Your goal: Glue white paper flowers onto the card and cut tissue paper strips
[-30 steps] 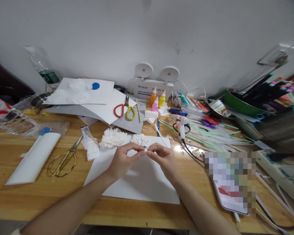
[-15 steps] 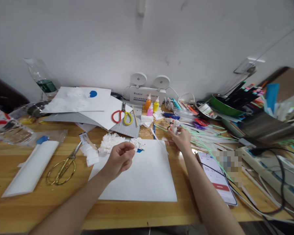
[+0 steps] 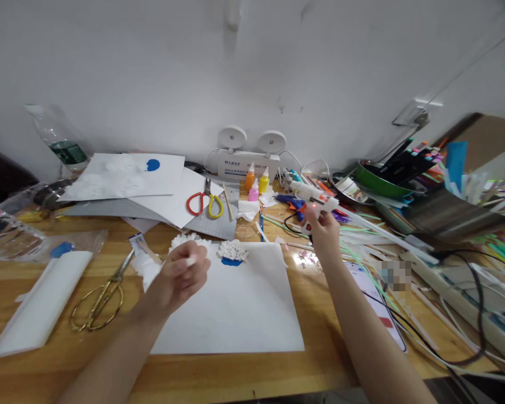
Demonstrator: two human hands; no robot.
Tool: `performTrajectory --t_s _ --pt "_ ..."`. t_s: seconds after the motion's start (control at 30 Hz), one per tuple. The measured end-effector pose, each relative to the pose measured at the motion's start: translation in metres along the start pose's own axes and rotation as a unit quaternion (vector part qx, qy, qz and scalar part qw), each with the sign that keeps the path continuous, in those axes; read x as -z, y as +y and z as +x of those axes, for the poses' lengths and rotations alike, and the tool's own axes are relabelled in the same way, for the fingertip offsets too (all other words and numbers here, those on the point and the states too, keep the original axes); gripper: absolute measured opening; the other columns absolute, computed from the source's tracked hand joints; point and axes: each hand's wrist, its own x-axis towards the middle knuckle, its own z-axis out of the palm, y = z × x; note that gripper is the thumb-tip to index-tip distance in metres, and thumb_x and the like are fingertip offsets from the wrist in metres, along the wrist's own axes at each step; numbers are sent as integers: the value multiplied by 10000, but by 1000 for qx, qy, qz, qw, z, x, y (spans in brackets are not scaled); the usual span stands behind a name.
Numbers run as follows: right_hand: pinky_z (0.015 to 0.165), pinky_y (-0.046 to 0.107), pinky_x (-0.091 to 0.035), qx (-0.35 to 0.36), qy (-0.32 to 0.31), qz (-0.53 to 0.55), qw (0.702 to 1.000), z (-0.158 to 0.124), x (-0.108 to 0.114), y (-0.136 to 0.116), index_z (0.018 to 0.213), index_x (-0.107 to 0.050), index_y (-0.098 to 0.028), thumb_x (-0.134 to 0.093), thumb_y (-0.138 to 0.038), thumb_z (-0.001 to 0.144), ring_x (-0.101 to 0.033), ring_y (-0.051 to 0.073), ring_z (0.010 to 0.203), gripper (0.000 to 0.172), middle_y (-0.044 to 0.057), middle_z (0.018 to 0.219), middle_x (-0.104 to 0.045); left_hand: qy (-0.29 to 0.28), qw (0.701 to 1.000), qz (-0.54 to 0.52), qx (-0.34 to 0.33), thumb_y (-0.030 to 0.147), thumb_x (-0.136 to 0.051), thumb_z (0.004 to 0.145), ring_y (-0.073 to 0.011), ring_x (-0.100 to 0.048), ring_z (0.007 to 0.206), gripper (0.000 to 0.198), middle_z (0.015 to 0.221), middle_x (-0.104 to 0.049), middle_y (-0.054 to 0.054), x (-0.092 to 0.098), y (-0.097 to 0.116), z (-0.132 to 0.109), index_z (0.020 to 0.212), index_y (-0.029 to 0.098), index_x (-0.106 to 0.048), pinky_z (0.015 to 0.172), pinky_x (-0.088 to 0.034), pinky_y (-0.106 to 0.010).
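Note:
My right hand [image 3: 325, 233] is wrapped round the handle of a white hot glue gun [image 3: 313, 194], raised above the table. Its red light glows, and a long glue stick runs out of its back to the right. Closed in a pinch, my left hand [image 3: 185, 275] holds a small white paper piece [image 3: 191, 260], mostly hidden by the fingers. Below lies a white sheet of paper [image 3: 239, 308]. Near its far edge sits a cluster of white crumpled pieces [image 3: 233, 250] on a blue patch [image 3: 231, 262]. A white ruffled pile [image 3: 180, 240] is partly behind my left hand.
Gold-handled scissors [image 3: 96, 303] and a folded white paper [image 3: 42, 306] lie on the left. Red-and-yellow scissors [image 3: 207, 199] rest near small paint bottles [image 3: 253, 191]. A phone [image 3: 374, 306], cables and a power strip [image 3: 454, 297] crowd the right side.
My right hand has lifted the glue gun off the table clutter. My left hand has moved left and turned, showing the white piece, and the blue patch is now more exposed.

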Motion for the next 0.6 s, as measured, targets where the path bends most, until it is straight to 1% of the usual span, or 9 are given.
performTrajectory --t_s 0.03,0.1,0.17,0.23,0.3,0.33,0.43,0.5,0.6 --pt "497 262 -360 -17 -20 99 995 -4 3 -5 804 -540 -156 -474 -460 748 -462 132 512 316 -4 590 -511 20 999 33 14 293 -697 551 -17 -202 334 198 414 -291 88 -3 -4 3 585 191 -530 255 -186 -114" --pt "466 251 -336 -52 -72 256 963 -14 8 -15 796 -548 -169 -605 -387 668 -424 111 469 260 -32 556 -459 63 993 99 7 247 -656 618 -24 -263 347 133 399 -320 95 -6 -15 9 679 182 -557 307 -262 -124" --pt "446 248 -321 -82 -147 336 927 -25 9 -22 778 -556 -172 -629 -328 654 -401 103 454 213 -40 541 -414 86 984 153 -12 238 -631 659 -32 -331 363 118 417 -373 90 -5 -27 13 724 172 -560 347 -302 -147" --pt "440 246 -320 -101 -191 377 900 -36 8 -26 741 -539 -179 -606 -315 674 -390 95 449 166 -31 572 -424 96 977 188 -18 242 -628 672 -32 -368 373 121 446 -409 84 -2 -35 15 737 165 -561 365 -309 -159" --pt "436 245 -318 -107 -230 380 889 -47 5 -28 744 -533 -180 -558 -320 714 -393 96 450 146 -21 593 -444 105 972 207 -18 251 -631 674 -25 -371 368 131 466 -426 81 0 -39 15 740 160 -563 363 -292 -160" --pt "444 248 -325 -105 -247 370 889 -52 4 -28 761 -536 -179 -532 -324 735 -406 102 461 147 -10 614 -468 109 971 213 -18 257 -631 675 -21 -367 364 136 474 -433 80 0 -39 14 744 160 -565 360 -281 -160" --pt "535 274 -375 -62 -286 331 897 -64 1 -27 708 -543 -174 -513 -318 740 -485 142 575 151 23 684 -535 113 968 222 -16 269 -631 674 -14 -364 361 144 504 -461 72 -2 -39 11 750 161 -572 358 -267 -160" --pt "576 283 -382 -34 -306 303 902 -70 1 -25 628 -538 -171 -510 -328 732 -506 164 630 190 27 654 -551 114 968 224 -12 274 -635 671 -15 -369 366 147 505 -467 69 -4 -38 9 748 163 -579 364 -276 -161" --pt "511 277 -379 -46 -338 266 902 -78 1 -19 598 -554 -169 -490 -370 724 -504 167 574 245 32 599 -569 117 967 226 -12 274 -642 663 -22 -376 374 145 505 -468 63 -5 -39 7 740 163 -590 372 -298 -168"
